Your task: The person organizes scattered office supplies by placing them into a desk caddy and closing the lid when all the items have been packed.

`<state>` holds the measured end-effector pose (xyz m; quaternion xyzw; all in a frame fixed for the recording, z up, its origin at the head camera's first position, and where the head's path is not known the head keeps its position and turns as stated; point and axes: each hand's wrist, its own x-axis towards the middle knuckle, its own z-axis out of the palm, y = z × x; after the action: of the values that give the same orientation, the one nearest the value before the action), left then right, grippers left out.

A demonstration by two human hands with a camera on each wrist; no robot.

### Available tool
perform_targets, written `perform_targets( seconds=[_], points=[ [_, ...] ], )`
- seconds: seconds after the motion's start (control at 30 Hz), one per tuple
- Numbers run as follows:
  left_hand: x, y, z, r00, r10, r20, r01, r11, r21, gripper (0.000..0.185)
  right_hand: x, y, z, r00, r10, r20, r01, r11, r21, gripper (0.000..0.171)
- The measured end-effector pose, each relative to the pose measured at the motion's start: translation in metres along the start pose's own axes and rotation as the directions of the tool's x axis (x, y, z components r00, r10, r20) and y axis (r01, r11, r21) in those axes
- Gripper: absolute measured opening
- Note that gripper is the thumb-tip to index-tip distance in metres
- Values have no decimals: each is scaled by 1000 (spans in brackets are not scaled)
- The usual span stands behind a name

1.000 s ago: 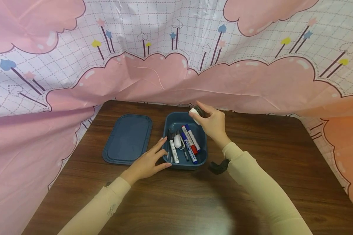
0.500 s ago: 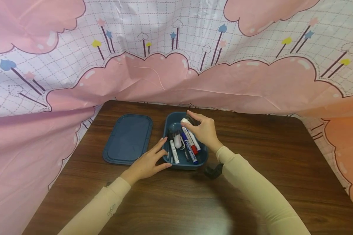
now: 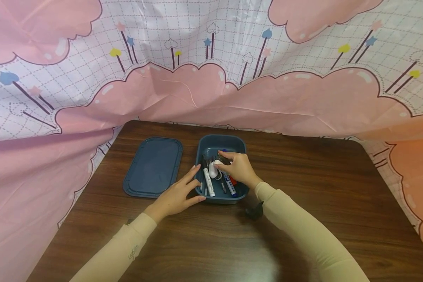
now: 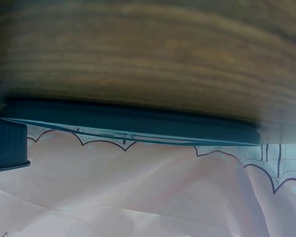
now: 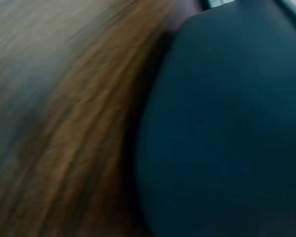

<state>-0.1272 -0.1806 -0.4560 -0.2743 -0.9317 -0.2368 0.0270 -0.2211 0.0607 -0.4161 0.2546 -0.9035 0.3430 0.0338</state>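
Pinching a small white object [image 3: 217,162] between thumb and curled fingers, the right hand [image 3: 237,169] sits low inside the blue box [image 3: 220,140], over the pens heaped there; what the white object is cannot be told from the head view. Left hand [image 3: 178,194] lies flat on the wooden table [image 3: 303,219] with straight, spread fingers, its fingertips touching the box's near left corner and gripping nothing; it rests between the box and the blue lid [image 3: 153,165], which lies flat just to the left of the box, apart from it. Inside the box, a white marker [image 3: 208,182] lies along the left side, a blue-capped marker [image 3: 230,186] and a red one [image 3: 233,181] show from under the right hand, and a second white oval piece [image 3: 212,170] sits just beside the pinched object. Both arms wear beige sleeves [image 3: 303,239]; a dark wrist strap [image 3: 254,212] hangs under the right forearm. Behind the table hangs a pink cloud-print cloth [image 3: 211,78]; the left wrist view shows the lid's edge [image 4: 133,129] against that cloth; the right wrist view is a blur of the box wall [image 5: 227,128] and wood.
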Motion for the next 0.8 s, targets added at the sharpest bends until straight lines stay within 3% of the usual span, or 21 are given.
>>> perform_targets(
  seconds=[0.37, 0.8],
  points=[
    [1, 0, 1, 1000, 1, 0, -1, 1000, 4, 56, 3, 5, 9, 996, -57, 74, 62, 996, -69, 55],
    [1, 2, -1, 1000, 1, -4, -1, 1000, 0, 54, 2, 4, 6, 995, -83, 48, 85, 996, -31, 54]
  ],
)
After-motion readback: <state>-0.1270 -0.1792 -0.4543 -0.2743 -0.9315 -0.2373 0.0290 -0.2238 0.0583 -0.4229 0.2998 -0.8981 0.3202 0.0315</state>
